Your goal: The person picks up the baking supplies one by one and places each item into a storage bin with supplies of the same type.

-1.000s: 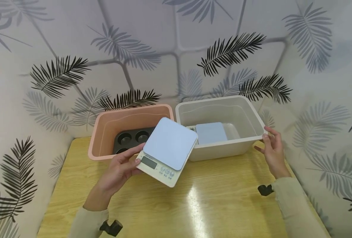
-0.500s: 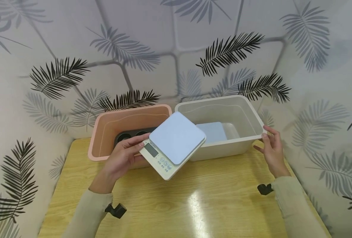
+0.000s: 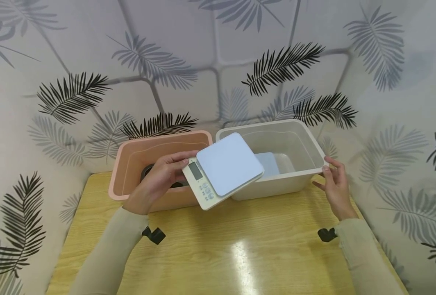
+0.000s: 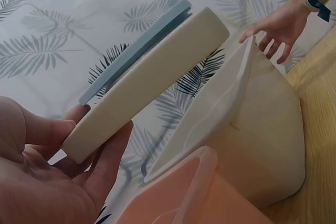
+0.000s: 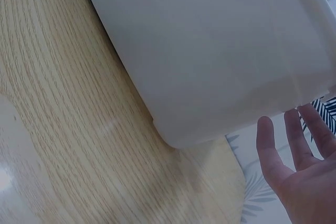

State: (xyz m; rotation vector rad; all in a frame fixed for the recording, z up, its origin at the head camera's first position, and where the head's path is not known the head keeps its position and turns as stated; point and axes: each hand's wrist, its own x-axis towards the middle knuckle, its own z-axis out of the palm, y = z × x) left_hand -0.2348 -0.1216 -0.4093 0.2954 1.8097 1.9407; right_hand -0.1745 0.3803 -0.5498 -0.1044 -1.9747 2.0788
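My left hand [image 3: 162, 176] grips a cream kitchen scale [image 3: 230, 164] by its display end, thumb on top and fingers beneath. The scale is tilted in the air over the front rims of two bins. In the left wrist view the scale [image 4: 149, 77] shows edge-on, its blue-white platform uppermost. My right hand [image 3: 337, 188] rests at the right front corner of the white bin [image 3: 277, 186], thumb and index finger touching the rim. Its other fingers [image 5: 299, 140] extend loosely along the bin's outside. Another scale [image 3: 269, 164] lies inside the white bin, partly hidden by the held one.
A pink bin [image 3: 129, 141] stands left of the white bin, close beside it. A dark muffin pan [image 3: 146, 170] lies inside, mostly hidden by my left hand. Both bins stand on a wooden table [image 3: 203, 254] against a leaf-patterned backdrop [image 3: 218, 82].
My left hand has carried the scale up and to the right, toward the white bin, turning it slightly. The right hand has stayed at the white bin's corner.
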